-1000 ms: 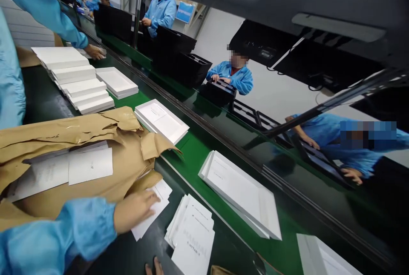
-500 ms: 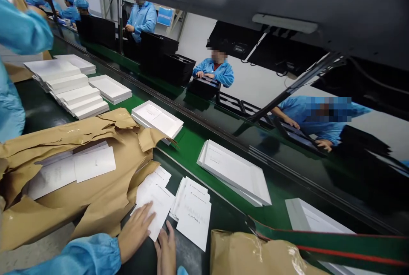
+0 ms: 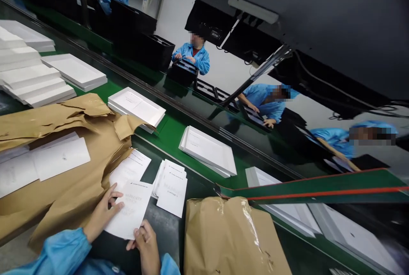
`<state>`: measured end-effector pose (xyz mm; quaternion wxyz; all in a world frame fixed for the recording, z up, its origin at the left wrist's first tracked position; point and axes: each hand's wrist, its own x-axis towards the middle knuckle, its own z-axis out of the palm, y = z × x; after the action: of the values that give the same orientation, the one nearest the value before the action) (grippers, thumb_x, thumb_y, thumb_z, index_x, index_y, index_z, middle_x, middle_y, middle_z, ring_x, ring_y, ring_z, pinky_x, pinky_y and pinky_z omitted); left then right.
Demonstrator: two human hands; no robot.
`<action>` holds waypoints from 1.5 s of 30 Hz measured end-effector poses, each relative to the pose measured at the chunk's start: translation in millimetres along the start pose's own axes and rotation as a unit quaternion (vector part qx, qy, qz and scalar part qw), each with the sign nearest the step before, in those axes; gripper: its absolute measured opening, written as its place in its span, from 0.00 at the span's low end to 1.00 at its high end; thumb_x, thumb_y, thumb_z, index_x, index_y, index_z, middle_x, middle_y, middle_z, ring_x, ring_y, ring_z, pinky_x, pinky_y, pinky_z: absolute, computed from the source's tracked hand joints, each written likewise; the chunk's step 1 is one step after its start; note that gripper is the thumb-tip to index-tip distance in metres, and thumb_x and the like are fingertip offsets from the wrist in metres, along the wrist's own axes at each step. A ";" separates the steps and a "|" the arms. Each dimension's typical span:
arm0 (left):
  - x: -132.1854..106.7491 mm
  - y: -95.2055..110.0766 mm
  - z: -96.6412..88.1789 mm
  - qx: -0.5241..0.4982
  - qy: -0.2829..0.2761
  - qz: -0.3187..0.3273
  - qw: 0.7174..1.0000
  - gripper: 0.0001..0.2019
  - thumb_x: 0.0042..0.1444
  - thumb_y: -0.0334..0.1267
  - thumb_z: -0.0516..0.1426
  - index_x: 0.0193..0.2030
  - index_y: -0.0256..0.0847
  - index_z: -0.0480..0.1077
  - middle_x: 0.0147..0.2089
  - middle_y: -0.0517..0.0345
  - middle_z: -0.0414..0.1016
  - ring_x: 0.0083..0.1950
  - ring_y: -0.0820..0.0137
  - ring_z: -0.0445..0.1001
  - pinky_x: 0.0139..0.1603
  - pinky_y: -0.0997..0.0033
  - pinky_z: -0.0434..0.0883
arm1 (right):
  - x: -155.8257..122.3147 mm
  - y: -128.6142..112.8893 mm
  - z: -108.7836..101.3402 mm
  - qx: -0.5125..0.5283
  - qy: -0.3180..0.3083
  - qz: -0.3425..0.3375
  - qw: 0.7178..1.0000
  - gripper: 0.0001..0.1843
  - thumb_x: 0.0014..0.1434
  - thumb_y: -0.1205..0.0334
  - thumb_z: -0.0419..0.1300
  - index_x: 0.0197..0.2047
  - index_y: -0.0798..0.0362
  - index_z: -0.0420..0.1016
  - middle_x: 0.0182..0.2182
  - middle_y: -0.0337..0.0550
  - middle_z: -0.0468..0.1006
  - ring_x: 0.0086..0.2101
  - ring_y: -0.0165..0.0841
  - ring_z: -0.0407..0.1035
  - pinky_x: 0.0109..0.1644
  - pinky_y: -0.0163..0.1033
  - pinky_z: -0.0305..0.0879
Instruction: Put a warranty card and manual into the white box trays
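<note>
A white printed leaflet [image 3: 132,204] lies tilted between my hands, lifted over the dark table. My left hand [image 3: 101,213] grips its left edge, thumb on top. At its lower right corner, my right hand [image 3: 147,243] pinches the paper between thumb and fingers. Behind it, a stack of similar leaflets [image 3: 132,164] rests partly against the torn brown paper wrapping [image 3: 92,138]. A second pile, of manuals [image 3: 172,187], sits to the right of the held leaflet. More white leaflets [image 3: 62,160] show inside the wrapping.
Open white box trays [image 3: 211,149] stand along the green conveyor belt [image 3: 169,132]. A brown paper package [image 3: 230,236] is at the front right, beside a slanted green guide with a red stripe [image 3: 319,187]. Stacked white boxes [image 3: 35,75] stand left. Several co-workers in blue work across the line.
The leaflet has come up off its stack, and my right hand now pinches its corner. My left hand has moved from lying on it to its left edge. The view has swung right.
</note>
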<state>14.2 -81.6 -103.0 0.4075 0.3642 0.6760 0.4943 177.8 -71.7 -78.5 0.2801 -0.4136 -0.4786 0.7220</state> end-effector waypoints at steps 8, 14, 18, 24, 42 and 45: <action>-18.1 42.6 -6.3 -0.312 -0.187 -0.182 0.914 0.27 0.47 0.50 0.55 0.50 0.36 0.54 0.45 0.48 0.66 0.46 0.57 0.64 0.39 0.64 0.67 | -7.7 -20.6 -16.7 -0.054 -0.014 -0.019 0.998 0.19 0.51 0.47 0.50 0.30 0.58 0.63 0.23 0.41 0.68 0.23 0.26 0.62 0.27 0.29 0.55; -16.5 44.4 -5.3 -0.311 -0.127 -0.180 0.925 0.27 0.49 0.49 0.55 0.51 0.35 0.55 0.47 0.51 0.67 0.50 0.57 0.61 0.45 0.62 0.66 | 18.0 -18.5 -74.9 -0.460 0.278 -0.134 0.833 0.25 0.49 0.52 0.54 0.48 0.56 0.61 0.49 0.49 0.60 0.50 0.40 0.51 0.52 0.49 0.48; -15.8 42.9 -3.0 -0.309 -0.132 -0.182 0.924 0.28 0.49 0.50 0.55 0.52 0.36 0.54 0.48 0.51 0.66 0.51 0.56 0.60 0.46 0.61 0.65 | 31.7 -13.2 -93.1 -0.599 0.224 -0.067 0.766 0.26 0.46 0.61 0.56 0.51 0.54 0.59 0.53 0.47 0.53 0.52 0.44 0.46 0.52 0.61 0.36; -17.3 48.3 4.6 -0.302 -0.144 -0.187 0.924 0.32 0.45 0.53 0.56 0.51 0.33 0.55 0.48 0.49 0.66 0.51 0.55 0.61 0.48 0.58 0.64 | 27.2 -21.0 -105.8 -0.425 0.280 -0.057 0.859 0.27 0.51 0.44 0.41 0.39 0.54 0.69 0.39 0.48 0.70 0.41 0.41 0.63 0.47 0.52 0.55; -19.6 62.6 31.0 -0.304 -0.230 -0.027 0.924 0.34 0.40 0.49 0.60 0.50 0.33 0.53 0.50 0.45 0.62 0.51 0.57 0.60 0.52 0.57 0.58 | -33.0 -14.2 -22.1 -0.557 0.163 -0.408 0.705 0.23 0.55 0.70 0.46 0.53 0.42 0.54 0.44 0.35 0.67 0.47 0.33 0.58 0.44 0.40 0.58; -18.3 62.0 28.4 -0.264 -0.223 -0.017 0.938 0.33 0.42 0.48 0.58 0.51 0.31 0.53 0.50 0.43 0.61 0.52 0.56 0.59 0.53 0.57 0.56 | -36.5 -18.6 -25.0 -0.580 0.136 -0.373 0.711 0.11 0.56 0.64 0.46 0.41 0.45 0.65 0.46 0.35 0.65 0.47 0.35 0.57 0.48 0.44 0.51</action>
<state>53.0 -72.1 -44.8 0.6374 0.3327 0.4193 0.5543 217.9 -82.4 -54.4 0.2934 -0.3761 -0.8757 0.0751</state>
